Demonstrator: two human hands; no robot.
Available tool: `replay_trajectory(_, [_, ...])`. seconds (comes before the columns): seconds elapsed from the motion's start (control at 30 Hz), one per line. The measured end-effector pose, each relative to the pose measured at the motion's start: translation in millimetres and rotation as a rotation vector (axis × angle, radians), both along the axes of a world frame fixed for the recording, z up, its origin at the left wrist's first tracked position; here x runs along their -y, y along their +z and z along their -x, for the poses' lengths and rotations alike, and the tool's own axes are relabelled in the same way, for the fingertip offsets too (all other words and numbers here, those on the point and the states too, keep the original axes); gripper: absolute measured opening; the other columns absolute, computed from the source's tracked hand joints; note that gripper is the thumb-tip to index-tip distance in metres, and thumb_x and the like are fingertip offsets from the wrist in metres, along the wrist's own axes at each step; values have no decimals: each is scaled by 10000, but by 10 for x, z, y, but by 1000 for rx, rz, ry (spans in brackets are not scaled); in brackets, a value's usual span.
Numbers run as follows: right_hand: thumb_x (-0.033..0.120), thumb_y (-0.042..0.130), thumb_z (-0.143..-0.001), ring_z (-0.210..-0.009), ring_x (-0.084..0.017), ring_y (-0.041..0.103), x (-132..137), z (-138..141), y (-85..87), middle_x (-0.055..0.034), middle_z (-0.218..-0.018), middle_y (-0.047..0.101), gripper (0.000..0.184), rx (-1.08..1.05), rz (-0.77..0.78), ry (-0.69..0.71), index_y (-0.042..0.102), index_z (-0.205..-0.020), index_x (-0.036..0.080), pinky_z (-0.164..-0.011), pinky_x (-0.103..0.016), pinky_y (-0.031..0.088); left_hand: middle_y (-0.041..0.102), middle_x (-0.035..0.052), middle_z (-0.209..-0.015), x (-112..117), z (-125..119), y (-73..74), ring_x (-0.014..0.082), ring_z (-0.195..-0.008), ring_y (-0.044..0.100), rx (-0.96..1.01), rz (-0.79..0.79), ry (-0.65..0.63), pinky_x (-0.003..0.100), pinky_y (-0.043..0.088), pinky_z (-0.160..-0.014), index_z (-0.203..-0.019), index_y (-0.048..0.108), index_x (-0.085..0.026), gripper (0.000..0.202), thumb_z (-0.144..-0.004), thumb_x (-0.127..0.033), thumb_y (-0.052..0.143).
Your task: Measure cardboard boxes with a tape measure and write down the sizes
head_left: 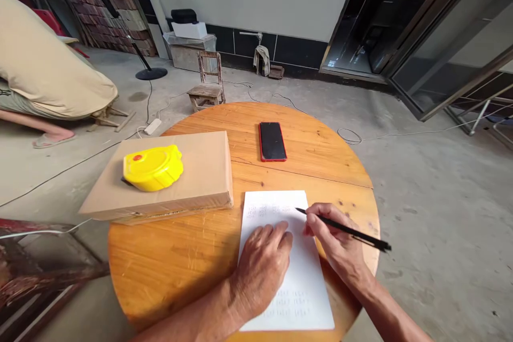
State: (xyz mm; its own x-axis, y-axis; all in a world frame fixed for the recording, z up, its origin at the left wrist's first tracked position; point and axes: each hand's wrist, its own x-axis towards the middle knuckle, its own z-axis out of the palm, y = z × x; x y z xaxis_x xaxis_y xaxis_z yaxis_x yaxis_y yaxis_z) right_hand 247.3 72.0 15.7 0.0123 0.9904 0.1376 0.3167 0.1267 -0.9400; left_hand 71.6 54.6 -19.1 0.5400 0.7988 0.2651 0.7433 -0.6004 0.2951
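Note:
White paper lies on the round wooden table, with rows of small handwritten marks near its top and fainter ones near the bottom. My left hand rests on the middle of the sheet, holding nothing, its fingers loosely bent and slightly apart. A black pen is pinched in my right hand at the paper's right edge. Its tip is over the upper right of the sheet, by the end of the written rows; whether it touches the paper I cannot tell.
A cardboard box carries a yellow tape measure on the table's left. A red-edged phone lies beyond the paper. Past the table stand a small wooden chair and a black stand. Another person's leg shows at left; cables cross the floor.

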Motion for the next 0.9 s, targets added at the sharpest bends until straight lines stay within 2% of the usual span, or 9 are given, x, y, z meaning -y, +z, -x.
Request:
replay_trajectory(0.1, [347, 540, -951, -613, -145, 537, 15, 27, -20, 14, -668, 580, 202, 142, 14, 49, 592, -803, 219, -612, -268, 436, 661, 86, -1132, 0, -4, -2, 237, -834, 621, 12, -5, 0, 428, 556, -747, -1045, 618, -163, 262, -887, -35, 451])
replay_trajectory(0.27, [347, 509, -952, -600, -140, 506, -92, 94, -142, 23, -677, 556, 165, 112, 12, 88, 585, -869, 226, -575, -252, 424, 658, 117, -1200, -11, -2, -13, 236, -843, 642, 26, -63, -5, 417, 552, -758, -1107, 608, -135, 273, -899, -55, 450])
replay_trajectory(0.43, [321, 512, -933, -609, -148, 540, -143, 107, -281, -3, -700, 608, 174, 158, -20, 36, 605, -830, 215, -574, -258, 447, 663, 119, -1212, -9, -6, -12, 237, -849, 647, 3, -82, 2, 411, 553, -766, -1112, 617, -129, 292, -887, -48, 450])
replay_trajectory(0.57, [287, 508, -920, -630, -146, 573, -142, 113, -285, -14, -721, 640, 168, 220, -54, 32, 606, -810, 208, -592, -253, 473, 670, 109, -1200, -9, -12, -3, 233, -846, 648, 17, -76, 17, 399, 551, -768, -1063, 637, -137, 268, -883, -46, 460])
replay_trajectory(0.9, [252, 498, -914, -595, -140, 575, -140, 170, -264, -15, -693, 651, 168, 305, -62, 26, 612, -801, 202, -573, -254, 474, 642, 110, -1231, -2, -14, -10, 228, -878, 639, 42, -10, 13, 395, 546, -789, -1105, 611, -140, 290, -888, -37, 450])
